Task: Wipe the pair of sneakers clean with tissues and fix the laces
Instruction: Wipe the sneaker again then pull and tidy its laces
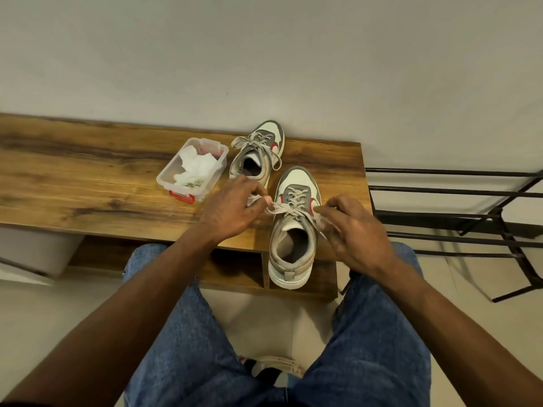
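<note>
The left hand (232,205) hides the far sneaker's (258,154) heel.

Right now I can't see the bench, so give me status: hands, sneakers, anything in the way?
Left hand and right hand each pinch a lace end on the near sneaker. Far sneaker laced, untouched. Tissue box off left, nothing blocking.

Bare bench top (73,171) lies left of the tissue box (192,169); 2 sneakers (295,227) crowd the right.
</note>
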